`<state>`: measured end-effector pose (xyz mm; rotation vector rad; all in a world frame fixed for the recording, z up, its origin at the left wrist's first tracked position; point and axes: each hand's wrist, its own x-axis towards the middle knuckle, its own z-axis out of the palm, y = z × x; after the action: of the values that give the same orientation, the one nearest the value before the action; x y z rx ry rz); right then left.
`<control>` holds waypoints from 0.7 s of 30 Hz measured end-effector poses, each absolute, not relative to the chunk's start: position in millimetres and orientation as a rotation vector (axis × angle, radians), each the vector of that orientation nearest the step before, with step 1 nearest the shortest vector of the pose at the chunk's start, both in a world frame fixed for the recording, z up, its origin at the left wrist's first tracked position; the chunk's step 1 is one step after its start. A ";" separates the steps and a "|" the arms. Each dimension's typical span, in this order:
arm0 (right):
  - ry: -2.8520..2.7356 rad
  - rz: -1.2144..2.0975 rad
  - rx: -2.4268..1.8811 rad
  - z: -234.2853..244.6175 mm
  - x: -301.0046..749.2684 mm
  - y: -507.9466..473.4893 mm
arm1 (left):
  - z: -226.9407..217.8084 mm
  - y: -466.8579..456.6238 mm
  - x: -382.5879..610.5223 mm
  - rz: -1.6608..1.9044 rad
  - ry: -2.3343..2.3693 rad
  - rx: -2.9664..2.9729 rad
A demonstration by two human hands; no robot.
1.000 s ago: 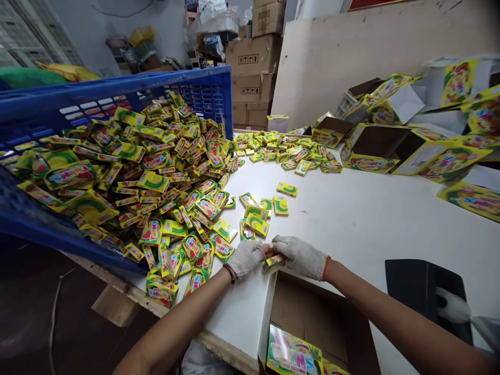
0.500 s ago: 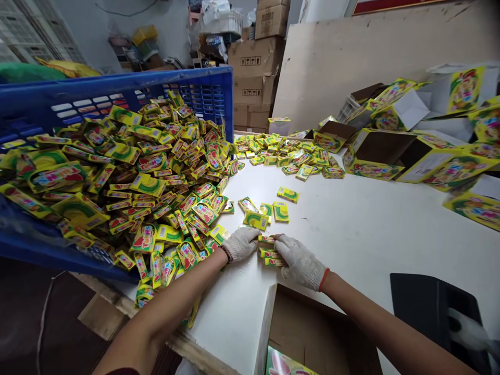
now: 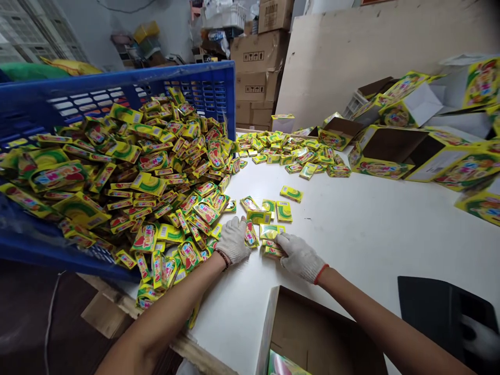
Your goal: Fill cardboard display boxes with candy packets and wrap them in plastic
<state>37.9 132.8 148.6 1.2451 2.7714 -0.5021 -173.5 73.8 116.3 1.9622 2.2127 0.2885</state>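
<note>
My left hand point(image 3: 233, 240), in a white knitted glove, grips a small yellow box point(image 3: 252, 235) with a red and colourful printed face, tilted up beside its fingertips. To its right, my gloved right hand point(image 3: 301, 256) has its fingers closed on the right end of a short stack of small yellow boxes point(image 3: 272, 250). The top box of that stack shows its green and yellow side. Just beyond both hands, several loose small boxes point(image 3: 284, 211) lie on the white table point(image 3: 336, 224).
A blue plastic crate point(image 3: 136, 78) on its side spills a heap of small boxes point(image 3: 156, 172) at left. An open carton point(image 3: 312, 333) stands close in front. Large printed boxes point(image 3: 386, 151) are piled at right, a black object point(image 3: 433, 307) below them. More small boxes point(image 3: 273, 148) line the back.
My left hand has drawn slightly left, away from the stack, with a box now showing face-on at its fingers. My right hand stays at the stack, whose top box now shows its broad side.
</note>
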 end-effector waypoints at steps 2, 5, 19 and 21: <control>2.641 -1.119 1.388 146.0 42.8 126.6 | 109.5 67.5 -169.4 0.426 2.289 1.980; 2.161 -2.301 1.377 140.3 44.8 118.5 | 92.6 58.6 -153.2 0.733 2.314 2.002; 2.991 -0.747 0.983 134.2 101.8 126.2 | 83.0 126.7 -142.6 0.595 1.670 2.225; 3.095 -0.476 0.830 127.5 98.9 127.3 | 86.7 135.7 -138.4 0.570 1.660 2.221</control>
<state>98.9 127.3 127.5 0.8295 3.0949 -0.4759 -138.4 135.7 86.7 2.2211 1.6600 0.5701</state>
